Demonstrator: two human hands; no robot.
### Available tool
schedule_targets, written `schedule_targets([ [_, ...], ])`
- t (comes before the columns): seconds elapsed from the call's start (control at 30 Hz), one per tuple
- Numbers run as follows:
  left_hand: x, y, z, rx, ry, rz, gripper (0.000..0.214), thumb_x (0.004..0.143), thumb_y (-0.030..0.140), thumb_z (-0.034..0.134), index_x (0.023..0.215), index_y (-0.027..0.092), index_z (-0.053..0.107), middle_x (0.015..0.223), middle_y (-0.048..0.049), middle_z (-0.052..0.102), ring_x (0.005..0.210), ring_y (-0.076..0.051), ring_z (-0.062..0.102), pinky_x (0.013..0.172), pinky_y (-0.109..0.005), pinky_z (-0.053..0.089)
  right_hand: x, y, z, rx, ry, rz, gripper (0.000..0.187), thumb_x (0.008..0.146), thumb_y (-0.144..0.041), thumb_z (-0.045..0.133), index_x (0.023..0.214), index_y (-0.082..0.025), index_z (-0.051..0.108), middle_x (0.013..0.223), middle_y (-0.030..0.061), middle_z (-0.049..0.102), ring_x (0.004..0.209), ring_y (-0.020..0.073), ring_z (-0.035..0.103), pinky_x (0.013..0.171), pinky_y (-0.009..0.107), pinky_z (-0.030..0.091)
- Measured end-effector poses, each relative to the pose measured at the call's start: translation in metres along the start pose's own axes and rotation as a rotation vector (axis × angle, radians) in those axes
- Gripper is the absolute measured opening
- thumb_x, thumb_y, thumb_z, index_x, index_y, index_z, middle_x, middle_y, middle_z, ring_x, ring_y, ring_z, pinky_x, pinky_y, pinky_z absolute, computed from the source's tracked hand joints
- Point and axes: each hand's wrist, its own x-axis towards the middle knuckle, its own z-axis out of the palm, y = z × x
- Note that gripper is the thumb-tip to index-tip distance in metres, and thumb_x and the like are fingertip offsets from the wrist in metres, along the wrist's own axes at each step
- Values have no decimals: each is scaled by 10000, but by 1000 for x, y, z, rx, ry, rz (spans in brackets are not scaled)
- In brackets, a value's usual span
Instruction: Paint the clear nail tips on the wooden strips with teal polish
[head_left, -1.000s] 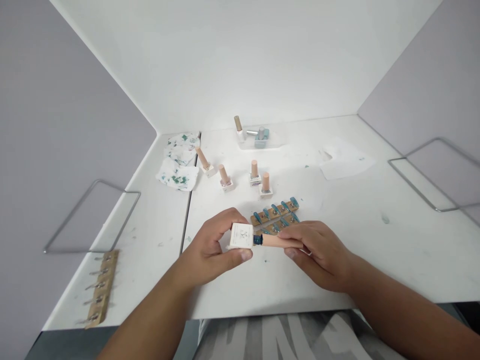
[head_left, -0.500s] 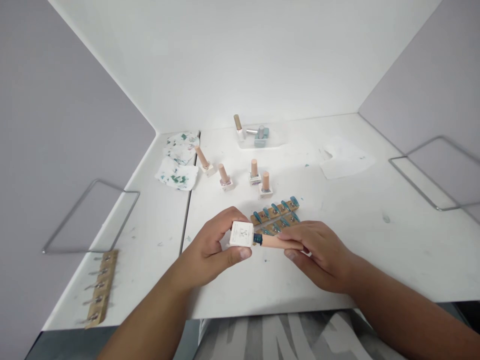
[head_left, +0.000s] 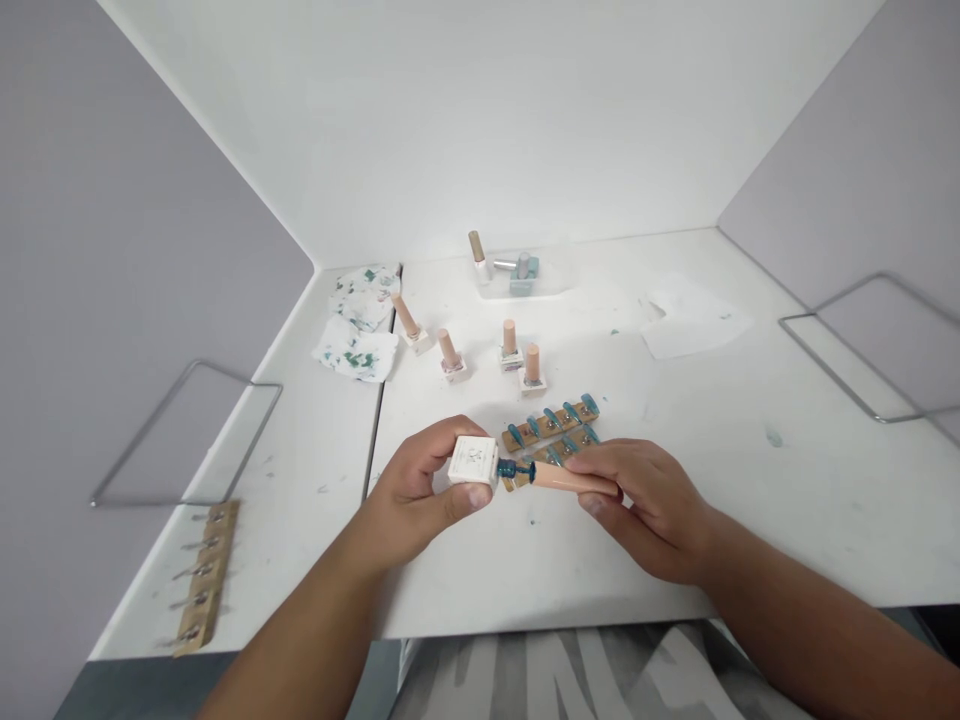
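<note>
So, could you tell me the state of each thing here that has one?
left hand: closed around held bottle
right hand: gripping cap
held bottle: sideways, uncapped
cap: apart from neck, stem showing
four bottles: capped, standing
near strips: bearing teal nails
left strip: lying flat; load unclear
tray: holding more bottles
left wipes: stained green
right sheet: lying flat
table: spotted

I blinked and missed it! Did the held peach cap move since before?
Yes: the held peach cap shifted slightly right, judged against the farther wooden strip.
</note>
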Motion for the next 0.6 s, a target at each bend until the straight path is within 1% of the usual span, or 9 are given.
schedule_targets([
  [0.1, -1, -3, -1, 3, 32, -8, 208, 818, 301, 611, 996, 199, 576, 845, -7, 532, 755, -127, 469, 670, -230, 369, 0, -1, -1, -21, 25, 2, 172, 844, -167, 446, 1013, -175, 481, 669, -20, 593, 538, 96, 499, 543, 236, 412],
  [0.23, -3, -4, -2, 2, 65, -55, 227, 808, 286, 629, 1017, 219, 569, 878, -1, 553, 773, -121, 476, 688, -220, 380, 0, -1, -1, -52, 48, 0, 166, 835, -170, 451, 996, -181, 490, 696, -3, 630, 553, 110, 543, 543, 245, 428],
  [0.4, -4, -3, -3, 33, 116, -120, 252, 799, 281, 639, 1025, 216, 548, 938, -19, 570, 851, -147, 507, 744, -244, 399, 1, 0, -1, -74, 84, -8, 177, 824, -154, 451, 994, -182, 492, 649, -19, 609, 522, 107, 532, 538, 247, 434],
  [0.53, 2, -6, -5, 65, 210, -185, 252, 788, 276, 643, 1005, 220, 528, 983, -25, 587, 916, -160, 522, 789, -263, 411, 0, -1, -1, -82, 100, -23, 183, 816, -146, 455, 991, -181, 496, 641, -24, 604, 509, 101, 518, 528, 244, 429],
  [0.6, 5, -8, -6, 147, 285, -244, 256, 780, 302, 642, 989, 225, 517, 936, -13, 582, 889, -158, 526, 754, -259, 417, -1, -2, -2, -85, 103, -37, 195, 809, -139, 462, 996, -178, 499, 656, -21, 613, 521, 102, 532, 537, 244, 437],
])
